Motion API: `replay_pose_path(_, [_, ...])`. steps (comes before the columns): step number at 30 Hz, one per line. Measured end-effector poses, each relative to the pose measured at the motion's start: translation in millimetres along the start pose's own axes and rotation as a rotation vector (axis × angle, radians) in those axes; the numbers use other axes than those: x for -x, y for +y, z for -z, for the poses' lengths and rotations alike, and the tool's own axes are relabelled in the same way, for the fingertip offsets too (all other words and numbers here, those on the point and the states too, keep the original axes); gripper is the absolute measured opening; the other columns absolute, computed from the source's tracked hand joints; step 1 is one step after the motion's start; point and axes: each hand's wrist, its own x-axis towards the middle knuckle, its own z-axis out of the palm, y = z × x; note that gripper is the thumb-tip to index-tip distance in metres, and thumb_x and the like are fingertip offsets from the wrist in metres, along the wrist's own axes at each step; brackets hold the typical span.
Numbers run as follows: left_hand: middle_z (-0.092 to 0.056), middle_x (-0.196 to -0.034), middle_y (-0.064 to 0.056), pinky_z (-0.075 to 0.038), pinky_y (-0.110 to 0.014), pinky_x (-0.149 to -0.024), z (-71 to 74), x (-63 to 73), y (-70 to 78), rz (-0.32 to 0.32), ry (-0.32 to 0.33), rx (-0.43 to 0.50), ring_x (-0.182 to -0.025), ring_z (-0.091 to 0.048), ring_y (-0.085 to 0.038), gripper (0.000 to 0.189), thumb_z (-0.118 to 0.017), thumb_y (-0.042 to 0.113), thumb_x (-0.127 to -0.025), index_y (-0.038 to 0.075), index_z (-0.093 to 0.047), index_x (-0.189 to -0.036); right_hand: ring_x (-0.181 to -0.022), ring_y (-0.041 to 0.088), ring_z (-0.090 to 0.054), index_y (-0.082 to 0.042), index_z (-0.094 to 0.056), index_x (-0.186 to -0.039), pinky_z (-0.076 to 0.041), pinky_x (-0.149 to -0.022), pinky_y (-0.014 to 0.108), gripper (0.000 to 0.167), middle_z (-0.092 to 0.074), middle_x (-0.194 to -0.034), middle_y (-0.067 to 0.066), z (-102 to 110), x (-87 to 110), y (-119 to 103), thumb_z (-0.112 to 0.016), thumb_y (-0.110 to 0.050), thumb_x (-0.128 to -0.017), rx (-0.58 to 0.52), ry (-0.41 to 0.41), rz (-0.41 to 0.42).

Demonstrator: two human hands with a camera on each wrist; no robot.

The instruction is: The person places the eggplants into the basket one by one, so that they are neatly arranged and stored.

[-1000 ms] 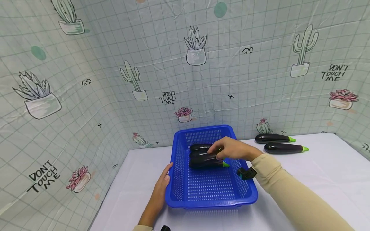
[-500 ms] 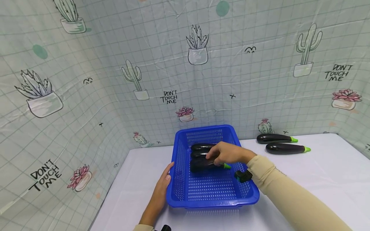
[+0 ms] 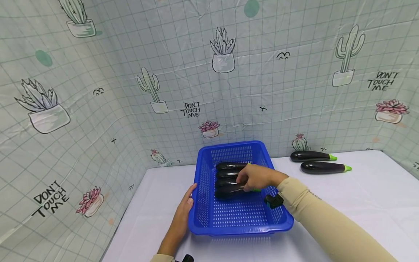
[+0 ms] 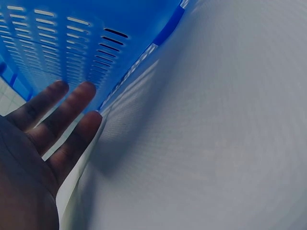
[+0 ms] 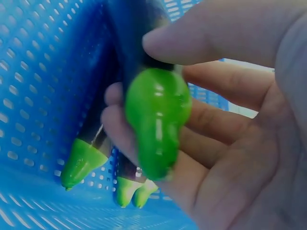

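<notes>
In the head view, a blue perforated plastic basket [image 3: 242,230] stands in front of me with several dark eggplants [image 3: 227,166] lying side by side in its far half. My right hand [image 3: 260,176] reaches into it and holds the nearest eggplant [image 3: 227,193] by its stem end. The right wrist view shows thumb and fingers around that eggplant's dark body, just behind its bright green cap [image 5: 158,110]. My left hand [image 3: 180,216] rests at the basket's left side, and in the left wrist view its straight fingers [image 4: 79,139] lie against the slotted wall.
Two more eggplants, a far one [image 3: 309,156] and a nearer one [image 3: 322,167], lie on the white tabletop [image 3: 360,203] right of the basket. A patterned cloth wall [image 3: 242,91] rises behind the table and along its left side.
My right hand has shifted the held eggplant slightly toward me and down inside the basket, so the ones behind it show more. The left hand stays at the basket's side.
</notes>
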Motion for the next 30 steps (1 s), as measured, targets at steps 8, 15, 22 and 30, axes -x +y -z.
replay_pose_path(8, [-0.025,-0.163,-0.011,-0.015,-0.065,-0.114,0.6,-1.6,0.3,-0.002,0.002,-0.005,-0.149,-0.021,-0.039,0.051,-0.027,0.034,-0.109,0.022,-0.033,-0.157,-0.082,0.013,-0.064,-0.001,-0.073,-0.106,-0.056,-0.077,0.033,0.030,-0.071,-0.091,0.002,-1.6,-1.7,0.0,-0.077,0.000,-0.076,0.100,-0.036,-0.038])
replay_pose_path(15, [-0.025,-0.164,-0.010,-0.015,-0.065,-0.115,1.2,-2.3,-0.5,0.011,0.000,-0.005,-0.149,-0.021,-0.038,0.051,-0.026,0.035,-0.109,0.023,-0.033,-0.157,-0.084,0.015,-0.062,-0.001,-0.072,-0.104,-0.054,-0.077,0.034,0.031,-0.070,-0.094,0.005,-1.3,-2.7,-0.9,-0.077,0.001,-0.074,0.221,-0.020,-0.067])
replay_pose_path(22, [-0.024,-0.164,-0.010,-0.015,-0.065,-0.114,1.6,-2.7,-0.5,0.011,-0.006,-0.001,-0.149,-0.020,-0.038,0.051,-0.026,0.035,-0.109,0.023,-0.033,-0.158,-0.082,0.017,-0.060,-0.002,-0.071,-0.106,-0.054,-0.077,0.035,0.031,-0.068,-0.091,0.005,-1.1,-1.3,-2.1,-0.077,0.002,-0.076,0.234,-0.012,-0.130])
replay_pose_path(30, [-0.024,-0.164,-0.010,-0.015,-0.066,-0.114,1.6,-2.2,-0.1,0.017,-0.007,-0.003,-0.149,-0.020,-0.038,0.051,-0.026,0.036,-0.109,0.024,-0.033,-0.158,-0.077,0.014,-0.059,-0.001,-0.071,-0.107,-0.053,-0.072,0.031,0.031,-0.066,-0.087,0.002,-2.9,-2.0,0.1,-0.077,0.003,-0.077,0.207,-0.016,-0.150])
